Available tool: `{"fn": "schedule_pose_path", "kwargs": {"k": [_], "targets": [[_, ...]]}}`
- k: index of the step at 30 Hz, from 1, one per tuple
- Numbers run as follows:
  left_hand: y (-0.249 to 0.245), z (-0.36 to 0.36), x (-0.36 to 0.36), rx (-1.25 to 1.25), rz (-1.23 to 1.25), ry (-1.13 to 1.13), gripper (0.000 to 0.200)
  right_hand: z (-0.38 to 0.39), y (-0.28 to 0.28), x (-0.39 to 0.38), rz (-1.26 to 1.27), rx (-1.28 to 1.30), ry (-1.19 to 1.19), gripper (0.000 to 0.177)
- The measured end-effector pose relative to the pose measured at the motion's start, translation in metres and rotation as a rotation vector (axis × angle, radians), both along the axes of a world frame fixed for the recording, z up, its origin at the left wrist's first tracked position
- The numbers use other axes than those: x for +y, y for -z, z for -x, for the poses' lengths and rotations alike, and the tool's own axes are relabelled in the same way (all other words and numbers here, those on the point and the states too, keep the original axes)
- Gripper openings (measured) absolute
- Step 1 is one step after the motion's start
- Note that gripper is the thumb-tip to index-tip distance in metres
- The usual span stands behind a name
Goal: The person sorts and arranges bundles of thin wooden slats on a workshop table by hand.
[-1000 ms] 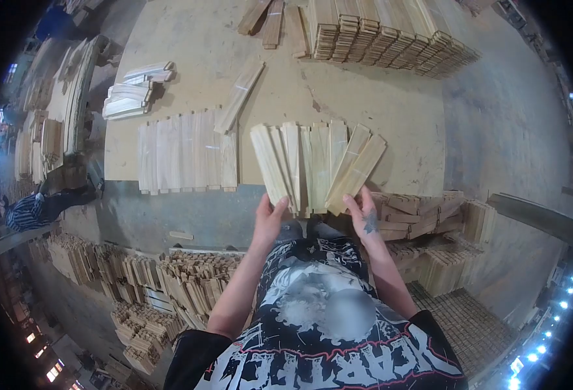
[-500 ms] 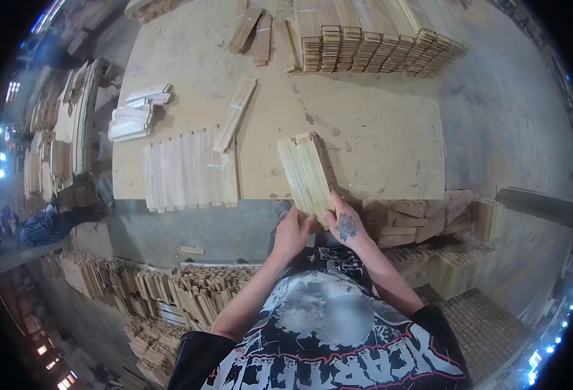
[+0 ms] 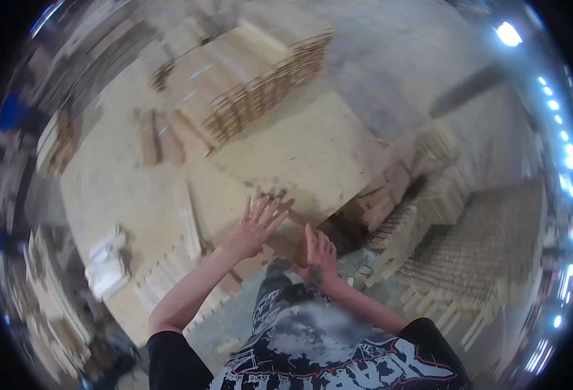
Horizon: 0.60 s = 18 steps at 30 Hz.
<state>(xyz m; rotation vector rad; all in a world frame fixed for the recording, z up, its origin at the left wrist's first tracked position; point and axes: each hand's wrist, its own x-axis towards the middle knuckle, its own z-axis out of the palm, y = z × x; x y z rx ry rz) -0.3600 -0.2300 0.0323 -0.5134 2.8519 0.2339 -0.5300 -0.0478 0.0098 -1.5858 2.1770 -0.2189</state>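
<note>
My left hand (image 3: 253, 229) reaches over the table's near edge, fingers spread and stretched out. Just past its fingertips, a pale wood end (image 3: 260, 200) shows, blurred and mostly covered. To the right, my right hand (image 3: 320, 255) is raised with its fingers extended upward and its tattooed back partly smeared by motion. Between the two hands lies a brownish, shadowed wooden surface (image 3: 293, 239); I cannot tell whether either hand touches it. Left of my left hand, a single wood strip (image 3: 187, 218) rests by a row of strips (image 3: 163, 279) along the table edge.
A large stack of wood strips (image 3: 247, 71) stands at the back of the table (image 3: 299, 156). Loose strips (image 3: 148, 138) lie beside it. White-looking pieces (image 3: 107, 263) sit at the left corner. Right of the table are piled boards (image 3: 381, 201) and a big stacked block (image 3: 475, 240).
The view has turned toward the right, so the table looks tilted. My hands held a small bundle of pale wood strips; now the fingers are spread and that bundle is largely out of sight.
</note>
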Motion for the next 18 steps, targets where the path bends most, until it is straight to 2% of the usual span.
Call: {"fn": "schedule_pose_path", "kwargs": {"k": [2,4,5,8,11,13,15,16,18], "targets": [[0.003,0.014,-0.019,-0.019,0.018,0.159,0.116,-0.009,0.013,0.002,0.066,0.122,0.047,0.122],[0.029,0.02,-0.031,0.03,-0.028,0.257,0.109,-0.014,0.014,0.001,0.056,0.14,0.094,0.128],[0.052,0.02,-0.037,0.183,0.095,0.315,0.109,-0.013,0.019,0.002,0.046,0.12,0.108,0.128],[0.022,0.031,-0.043,-0.09,-0.109,0.326,0.113,-0.01,0.04,0.006,0.021,0.191,0.09,0.128],[0.008,0.034,-0.044,-0.143,-0.168,0.355,0.112,-0.005,0.029,0.007,-0.039,0.152,0.08,0.127],[0.014,0.032,-0.041,-0.1,-0.121,0.352,0.114,-0.002,0.019,0.005,-0.117,0.089,0.046,0.126],[0.013,0.026,-0.041,-0.059,-0.151,0.31,0.116,-0.001,0.018,0.011,-0.015,0.134,0.061,0.126],[0.013,0.021,-0.042,0.081,-0.168,0.262,0.113,-0.004,0.019,0.019,0.028,0.142,0.059,0.126],[0.015,0.005,-0.047,0.332,-0.202,0.145,0.107,-0.005,0.026,0.03,0.208,0.012,0.235,0.119]]}}
